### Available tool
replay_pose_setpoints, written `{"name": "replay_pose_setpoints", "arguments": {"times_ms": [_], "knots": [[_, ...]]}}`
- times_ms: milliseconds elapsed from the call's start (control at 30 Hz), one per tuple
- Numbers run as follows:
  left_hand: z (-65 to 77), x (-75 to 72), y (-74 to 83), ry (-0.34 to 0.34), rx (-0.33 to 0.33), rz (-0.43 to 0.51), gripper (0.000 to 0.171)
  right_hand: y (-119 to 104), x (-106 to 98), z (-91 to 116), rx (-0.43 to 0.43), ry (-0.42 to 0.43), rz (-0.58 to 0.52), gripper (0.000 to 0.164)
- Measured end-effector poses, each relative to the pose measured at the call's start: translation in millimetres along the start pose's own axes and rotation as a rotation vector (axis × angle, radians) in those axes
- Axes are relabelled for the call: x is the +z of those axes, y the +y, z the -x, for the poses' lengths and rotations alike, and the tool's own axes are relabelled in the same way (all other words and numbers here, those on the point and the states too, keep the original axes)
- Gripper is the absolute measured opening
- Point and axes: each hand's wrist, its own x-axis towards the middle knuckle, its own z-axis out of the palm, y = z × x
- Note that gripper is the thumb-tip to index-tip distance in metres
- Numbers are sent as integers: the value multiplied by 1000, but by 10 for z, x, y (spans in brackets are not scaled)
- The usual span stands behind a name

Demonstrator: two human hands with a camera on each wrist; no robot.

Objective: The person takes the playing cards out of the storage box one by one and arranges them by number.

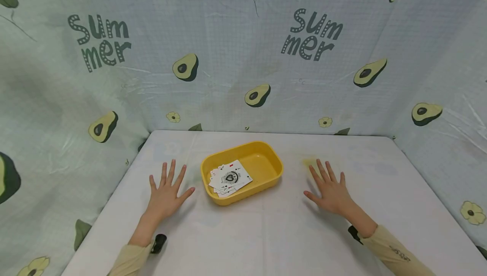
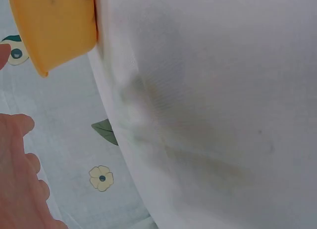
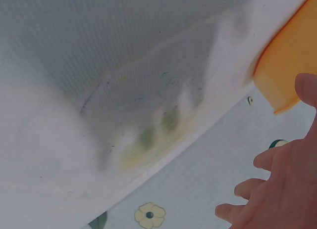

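Observation:
A yellow plastic tray (image 1: 269,178) sits near the middle of the white table. Several playing cards (image 1: 230,177) lie in a loose, overlapping pile in its left half. To the left of the tray, my left hand (image 1: 165,198) is spread with straight fingers and holds nothing. My right hand (image 1: 333,195) is likewise spread, to the right of the tray and apart from it. Part of the tray's outer wall (image 2: 62,28) shows in the left wrist view, and another part of that wall (image 3: 292,61) in the right wrist view; the cards are out of sight in both.
The white tabletop (image 1: 262,238) carries a faint yellow-green stain (image 1: 310,164) by the right fingertips. Behind and beside the table hangs a pale cloth (image 1: 228,26) printed with avocados and lettering. A dark band (image 1: 158,243) is at the left wrist, another (image 1: 354,233) at the right.

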Motion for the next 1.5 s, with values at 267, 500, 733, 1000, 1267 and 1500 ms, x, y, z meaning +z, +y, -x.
{"name": "replay_pose_setpoints", "arguments": {"times_ms": [267,500,733,1000,1267,1500], "knots": [[-31,-16,9,0,20,-6,74,-27,-41,-47,-19,1,12,81],[-84,-53,69,-10,55,16,74,-53,-86,-111,-47,-3,-12,80],[-150,-59,167,15,107,21,73,-91,-111,-177,-70,-8,-23,78],[-198,-66,252,-17,135,11,74,-156,-137,-235,-86,-8,-13,76],[-231,-58,291,-35,191,-13,77,-212,-148,-286,-126,0,10,75],[-253,-26,324,-49,227,-40,78,-253,-138,-333,-152,9,17,74]]}}
